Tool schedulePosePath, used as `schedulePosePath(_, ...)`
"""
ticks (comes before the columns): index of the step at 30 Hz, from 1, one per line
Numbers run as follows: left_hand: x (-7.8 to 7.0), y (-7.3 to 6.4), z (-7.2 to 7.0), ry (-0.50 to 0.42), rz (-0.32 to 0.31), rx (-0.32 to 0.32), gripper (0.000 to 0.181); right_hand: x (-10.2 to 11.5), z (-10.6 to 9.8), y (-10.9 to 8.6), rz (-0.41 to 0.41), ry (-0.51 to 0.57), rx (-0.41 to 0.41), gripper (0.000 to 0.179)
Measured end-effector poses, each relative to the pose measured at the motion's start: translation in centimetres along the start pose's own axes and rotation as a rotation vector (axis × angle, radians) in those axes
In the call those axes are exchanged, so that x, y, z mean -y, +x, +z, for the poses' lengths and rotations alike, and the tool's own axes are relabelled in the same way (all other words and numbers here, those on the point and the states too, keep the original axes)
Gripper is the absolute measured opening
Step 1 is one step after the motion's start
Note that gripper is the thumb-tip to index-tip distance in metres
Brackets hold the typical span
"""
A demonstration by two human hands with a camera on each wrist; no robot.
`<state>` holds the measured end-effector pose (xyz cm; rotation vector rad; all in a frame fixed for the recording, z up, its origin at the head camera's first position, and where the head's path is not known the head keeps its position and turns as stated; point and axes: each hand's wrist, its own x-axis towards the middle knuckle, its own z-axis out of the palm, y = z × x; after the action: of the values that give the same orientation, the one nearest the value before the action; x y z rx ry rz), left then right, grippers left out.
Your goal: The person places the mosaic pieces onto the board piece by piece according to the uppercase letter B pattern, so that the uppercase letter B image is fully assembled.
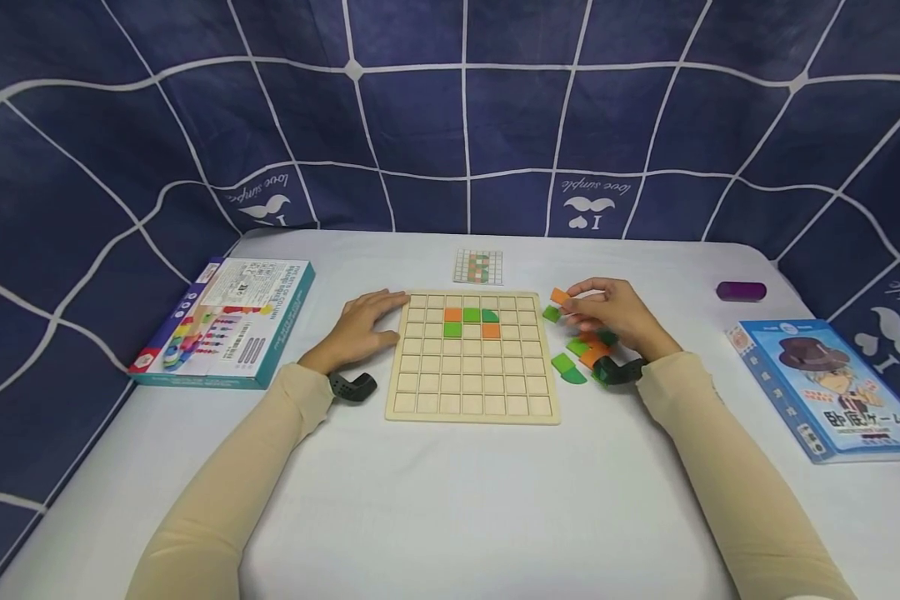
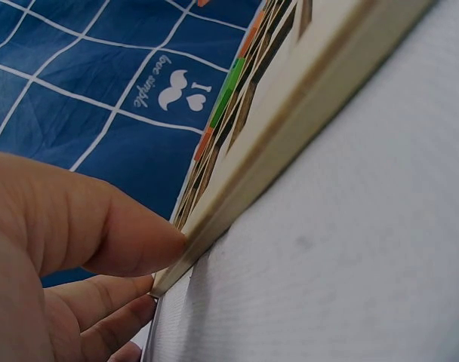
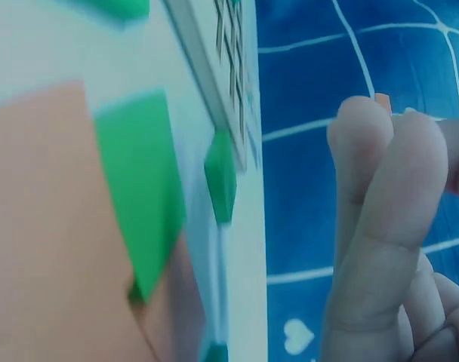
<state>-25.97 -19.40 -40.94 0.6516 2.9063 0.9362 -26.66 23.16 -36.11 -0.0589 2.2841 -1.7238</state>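
Navy cloth with white grid lines hangs behind the white table. One small orange tile shows beside a pale wooden board, whose square cells hold five orange and green tiles toward the far side. Fingertips of the right hand pinch the orange tile just right of the board's far right corner; loose pieces lie nearer. The left hand, grasping nothing, touches the board's left edge. Boxes flank left and right.
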Motion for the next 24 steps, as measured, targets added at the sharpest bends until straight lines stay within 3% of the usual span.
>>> schedulePosePath(12, 0.2, 0.1, 0.1, 0.000, 0.000, -0.003, 0.072, 0.4, 2.8, -0.3, -0.007, 0.245, 0.083, 0.023)
schedulePosePath(24, 0.1, 0.1, 0.0, 0.007, -0.002, 0.001, 0.073, 0.7, 5.6, -0.2, -0.038, 0.239, 0.108, 0.029)
